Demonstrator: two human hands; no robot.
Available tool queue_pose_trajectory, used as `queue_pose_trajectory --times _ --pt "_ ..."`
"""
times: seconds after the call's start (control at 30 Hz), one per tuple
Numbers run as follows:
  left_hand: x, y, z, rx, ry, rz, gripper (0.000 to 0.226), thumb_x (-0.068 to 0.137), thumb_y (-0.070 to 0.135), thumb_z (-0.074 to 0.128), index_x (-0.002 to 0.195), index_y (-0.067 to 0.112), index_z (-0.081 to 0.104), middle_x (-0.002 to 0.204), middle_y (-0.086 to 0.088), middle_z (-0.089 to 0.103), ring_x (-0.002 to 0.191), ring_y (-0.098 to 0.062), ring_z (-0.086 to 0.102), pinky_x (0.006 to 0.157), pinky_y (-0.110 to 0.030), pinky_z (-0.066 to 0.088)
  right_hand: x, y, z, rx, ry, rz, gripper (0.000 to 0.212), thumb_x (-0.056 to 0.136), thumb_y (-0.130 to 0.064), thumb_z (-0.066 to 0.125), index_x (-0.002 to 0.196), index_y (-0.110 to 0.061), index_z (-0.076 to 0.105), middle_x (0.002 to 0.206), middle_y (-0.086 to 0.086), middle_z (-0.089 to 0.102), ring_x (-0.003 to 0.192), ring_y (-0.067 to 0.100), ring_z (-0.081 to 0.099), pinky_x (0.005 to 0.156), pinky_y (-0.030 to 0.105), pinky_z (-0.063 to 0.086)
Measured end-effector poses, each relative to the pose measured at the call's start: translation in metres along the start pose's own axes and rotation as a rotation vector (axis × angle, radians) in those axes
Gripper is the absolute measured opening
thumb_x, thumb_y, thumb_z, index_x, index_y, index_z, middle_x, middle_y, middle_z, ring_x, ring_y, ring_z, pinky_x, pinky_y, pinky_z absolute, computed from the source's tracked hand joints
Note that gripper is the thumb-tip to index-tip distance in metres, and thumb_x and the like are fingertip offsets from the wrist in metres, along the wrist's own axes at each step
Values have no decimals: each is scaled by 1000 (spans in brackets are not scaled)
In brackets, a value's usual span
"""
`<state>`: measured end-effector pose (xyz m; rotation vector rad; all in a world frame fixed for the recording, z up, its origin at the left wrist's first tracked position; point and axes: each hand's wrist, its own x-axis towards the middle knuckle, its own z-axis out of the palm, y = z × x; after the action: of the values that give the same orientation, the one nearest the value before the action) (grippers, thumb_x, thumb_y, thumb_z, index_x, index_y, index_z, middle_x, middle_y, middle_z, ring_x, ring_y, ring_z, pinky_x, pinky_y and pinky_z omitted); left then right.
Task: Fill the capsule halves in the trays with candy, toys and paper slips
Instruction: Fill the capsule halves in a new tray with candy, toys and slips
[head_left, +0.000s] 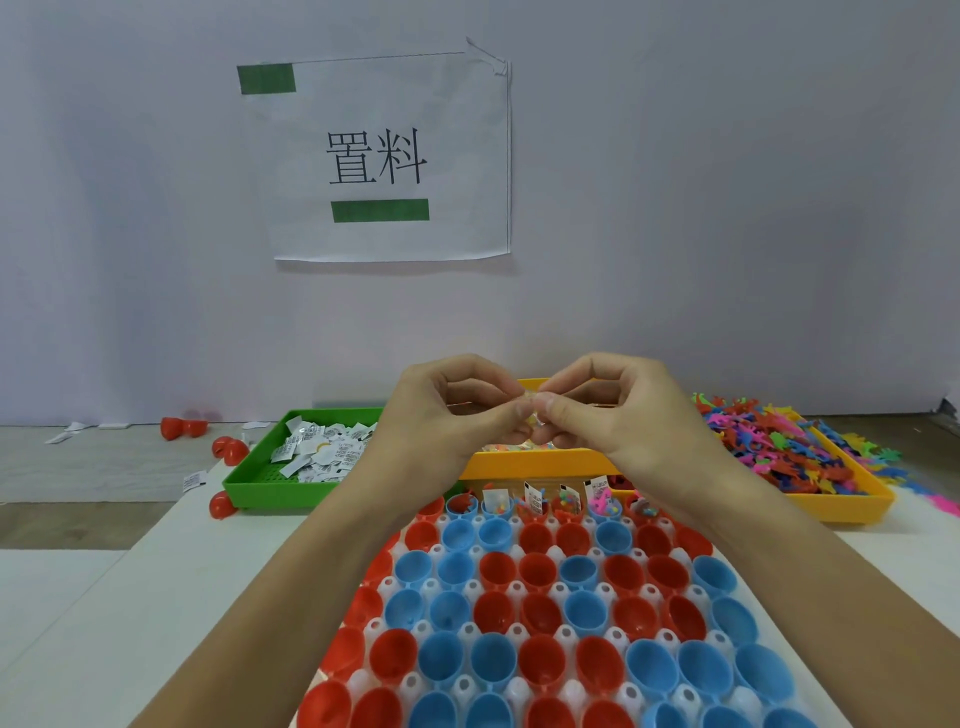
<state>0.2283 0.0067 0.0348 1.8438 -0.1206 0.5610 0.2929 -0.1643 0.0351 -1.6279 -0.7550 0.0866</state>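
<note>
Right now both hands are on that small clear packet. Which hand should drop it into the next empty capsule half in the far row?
Probably left. Both hands pinch the packet. The filled halves run rightward, and the unfilled red half sits at the row's left end, beneath the left wrist.

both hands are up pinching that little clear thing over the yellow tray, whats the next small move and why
Probably lower the small clear packet, pinched between the left hand and right hand, into an empty capsule half in the second row. Only the far row shows slips, candy and toys; the cups nearer the person look empty.
</note>
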Motion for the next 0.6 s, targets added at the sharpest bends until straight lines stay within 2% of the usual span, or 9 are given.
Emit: queue_pose_trajectory --times 0.2,0.3,0.4,0.5,0.6 --pt "4 -3 -11 22 -22 -42 7 80 4 77 85 8 73 76 -8 75 70 -20 73 66 -23 58 0 0 2 -5 -10 26 5 94 -12 66 94 -10 70 79 6 76 76 17 75 68 22 59" --pt "7 -10 -23 161 -26 -91 6 81 2 76 82 6 73 71 -9 74 65 -20 72 68 -29 60 2 0 1 9 52 45 6 95 -7 63 94 -8 70 80 12 75 72 19 75 66 22 60" --pt "9 -19 -32 428 -65 -138 4 82 4 76 81 6 74 67 -7 74 62 -20 72 68 -34 62 3 1 -1 -18 71 50 8 96 -7 62 95 -9 69 80 10 74 72 19 75 67 23 61" --pt "8 -27 -34 602 -100 -177 9 84 4 74 79 11 75 65 -2 73 59 -15 70 62 -26 60 3 2 -2 -56 74 45 9 97 -7 61 95 -9 69 80 8 74 72 18 75 67 24 61" --pt "8 -33 -30 710 -141 -196 10 84 7 73 79 15 76 68 0 71 57 -11 66 51 -15 49 3 3 -1 -96 74 34 9 96 -8 61 95 -11 69 81 8 73 70 16 75 66 22 60"
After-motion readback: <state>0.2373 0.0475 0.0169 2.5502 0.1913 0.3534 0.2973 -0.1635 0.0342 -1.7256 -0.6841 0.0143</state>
